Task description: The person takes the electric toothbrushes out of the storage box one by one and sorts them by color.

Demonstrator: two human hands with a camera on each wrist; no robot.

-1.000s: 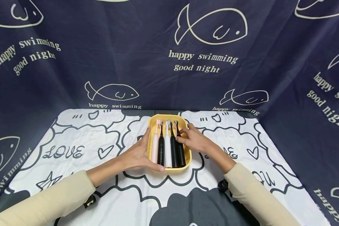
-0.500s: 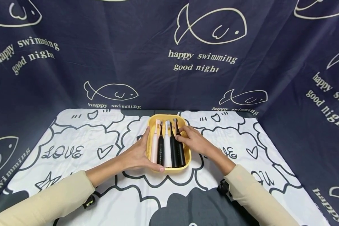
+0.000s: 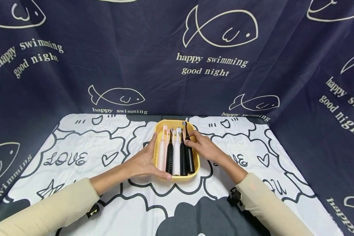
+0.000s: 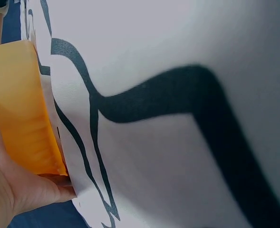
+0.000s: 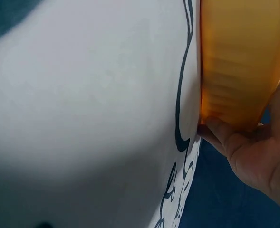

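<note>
A yellow plastic tray (image 3: 197, 165) holds several electric toothbrushes side by side, heads away from me. A pink toothbrush (image 3: 162, 152) lies at the left, then a black one (image 3: 169, 157), a white one (image 3: 177, 157) and another black toothbrush (image 3: 183, 160). My left hand (image 3: 146, 160) grips the tray's left side, thumb along the front corner and fingers up the side wall. Over the right rim, my right hand (image 3: 203, 146) pinches the rightmost black toothbrush (image 3: 190, 159) near its neck. In the right wrist view, other fingers of the right hand (image 5: 258, 152) lie against the tray's outer wall (image 5: 239, 61).
The tray stands near the back of a table covered with a white and dark grey patterned cloth (image 3: 135, 216). A navy curtain (image 3: 153, 49) with fish drawings rises behind and at both sides.
The toothbrushes have shifted within the tray; the black and white ones in the middle sit slightly further right, and more pink shows beside the left one. The left hand and tray stay put.
</note>
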